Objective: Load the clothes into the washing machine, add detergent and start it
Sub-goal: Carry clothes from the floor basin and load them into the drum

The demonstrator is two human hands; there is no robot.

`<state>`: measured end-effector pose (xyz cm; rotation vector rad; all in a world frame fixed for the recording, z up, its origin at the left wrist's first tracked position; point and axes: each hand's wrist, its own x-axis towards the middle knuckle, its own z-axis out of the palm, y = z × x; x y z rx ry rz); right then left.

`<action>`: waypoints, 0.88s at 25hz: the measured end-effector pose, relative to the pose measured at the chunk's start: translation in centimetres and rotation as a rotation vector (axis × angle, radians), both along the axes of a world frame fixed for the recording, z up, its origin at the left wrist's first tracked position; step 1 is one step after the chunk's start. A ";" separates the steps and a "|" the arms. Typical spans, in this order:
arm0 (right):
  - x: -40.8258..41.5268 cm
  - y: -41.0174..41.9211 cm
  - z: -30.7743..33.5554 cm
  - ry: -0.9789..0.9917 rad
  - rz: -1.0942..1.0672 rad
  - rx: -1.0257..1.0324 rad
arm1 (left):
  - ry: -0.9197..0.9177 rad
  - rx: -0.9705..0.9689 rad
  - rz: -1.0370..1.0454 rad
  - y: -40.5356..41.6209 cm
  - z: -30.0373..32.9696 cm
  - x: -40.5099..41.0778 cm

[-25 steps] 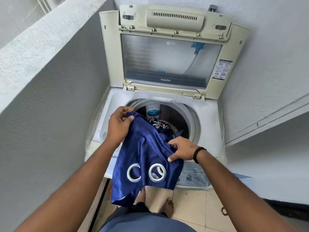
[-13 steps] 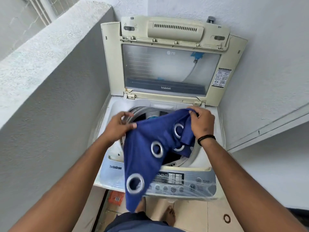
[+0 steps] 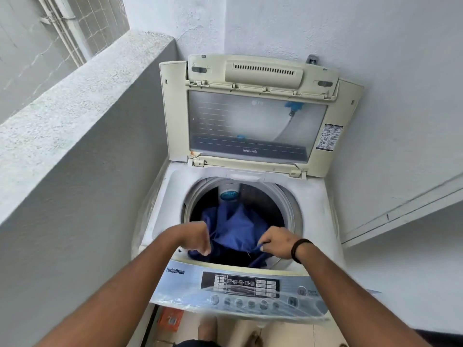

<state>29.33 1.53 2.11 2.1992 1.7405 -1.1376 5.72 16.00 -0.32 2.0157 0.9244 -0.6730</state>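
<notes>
A top-loading washing machine (image 3: 323,209) stands in the corner with its lid (image 3: 250,116) raised against the wall. The blue cloth (image 3: 238,229) lies bunched inside the drum, below the rim. My left hand (image 3: 198,237) is at the drum's near left edge, fingers closed on a fold of the cloth. At the near right edge, my right hand (image 3: 275,242), with a black wristband, pinches another edge of the same cloth. The control panel (image 3: 240,286), under clear plastic film, faces me below my hands.
A grey parapet wall (image 3: 82,101) runs close along the left of the machine. White walls close in behind and to the right. An orange packet (image 3: 171,320) lies on the tiled floor under the panel's left end.
The blue cloth has gone from hanging over the machine's front down into the drum. Both hands dropped to the drum's near rim, still holding it. The camera tilted up.
</notes>
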 end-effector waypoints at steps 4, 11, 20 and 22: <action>0.2 -0.4 -1.0 0.077 -0.116 -0.069 | -0.093 0.035 0.094 -0.5 -0.8 0.0; 2.8 4.2 -4.7 -0.120 -0.557 0.538 | -0.459 0.621 0.529 0.5 -5.3 4.3; 2.5 9.1 -17.7 0.117 0.083 -0.735 | 0.409 0.193 -0.077 3.5 -16.2 8.5; 2.9 10.7 -19.5 0.096 -0.108 -0.553 | 0.312 0.440 0.003 4.3 -18.1 10.1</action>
